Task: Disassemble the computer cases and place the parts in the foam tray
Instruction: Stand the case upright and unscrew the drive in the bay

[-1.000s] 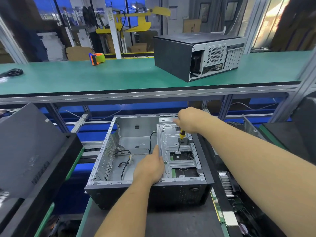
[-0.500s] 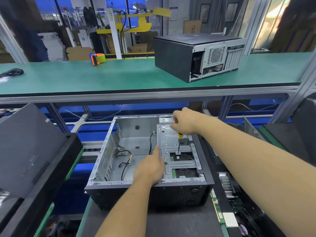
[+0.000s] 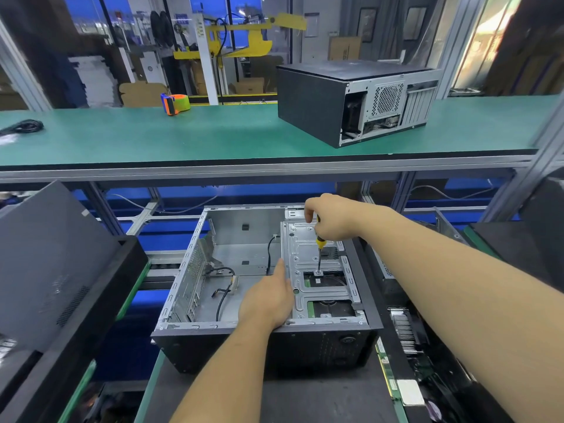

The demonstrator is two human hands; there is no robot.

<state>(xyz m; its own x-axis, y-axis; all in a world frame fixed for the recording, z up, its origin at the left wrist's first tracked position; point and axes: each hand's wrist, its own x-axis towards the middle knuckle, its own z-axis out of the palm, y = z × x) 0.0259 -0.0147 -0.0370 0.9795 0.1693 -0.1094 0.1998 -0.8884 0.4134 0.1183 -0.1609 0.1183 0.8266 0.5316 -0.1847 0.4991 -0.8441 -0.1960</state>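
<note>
An open computer case lies on its side in front of me, its inside mostly bare with a few loose black cables. A silver drive bracket fills its right half. My right hand grips a yellow-and-black screwdriver, held upright with its tip on a screw in the bracket. My left hand rests on the bracket's left edge, index finger stretched forward. A second, closed case sits on the upper green shelf.
A black side panel leans in a black tray at my left. Circuit boards and parts lie at the right. An orange-green tape dispenser and a coiled cable sit on the green shelf.
My right hand has shifted slightly back and up on the screwdriver handle, its fingers turning. The tip stays on the same screw. My left hand has not moved.
</note>
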